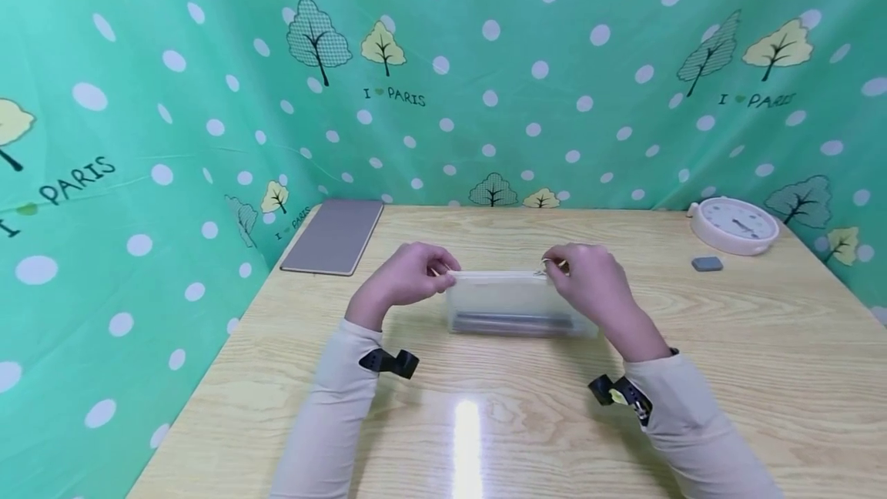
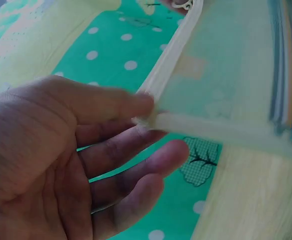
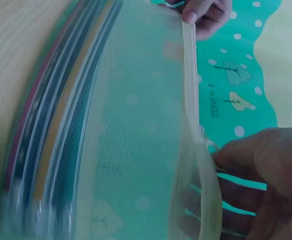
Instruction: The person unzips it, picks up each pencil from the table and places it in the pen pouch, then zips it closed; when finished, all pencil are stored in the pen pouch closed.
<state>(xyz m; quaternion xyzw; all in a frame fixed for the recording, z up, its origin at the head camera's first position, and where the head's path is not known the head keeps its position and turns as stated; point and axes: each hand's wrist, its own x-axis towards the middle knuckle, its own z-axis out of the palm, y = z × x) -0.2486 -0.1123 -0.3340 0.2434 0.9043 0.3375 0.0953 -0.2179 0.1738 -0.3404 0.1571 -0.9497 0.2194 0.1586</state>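
Observation:
A translucent zippered pencil case [image 1: 509, 299] stands between the hands, its zipper edge upward. Several pens [image 3: 60, 110] lie along its bottom, showing through the clear side. My left hand [image 1: 416, 272] pinches the zipper's left end between thumb and forefinger; in the left wrist view its other fingers [image 2: 135, 165] curve loosely beside the corner. By the right part of the zipper, my right hand [image 1: 589, 279] pinches the small ring-like zipper pull [image 3: 208, 142]. On the far side of the pull from the left hand, the zipper edge [image 3: 211, 195] bows outward.
A grey flat notebook [image 1: 336, 237] lies at the table's back left. At the back right are a round pink-rimmed clock [image 1: 736, 223] and a small blue-grey eraser [image 1: 707, 263]. A green dotted curtain [image 1: 485, 83] hangs behind and left of the wooden table [image 1: 540, 422].

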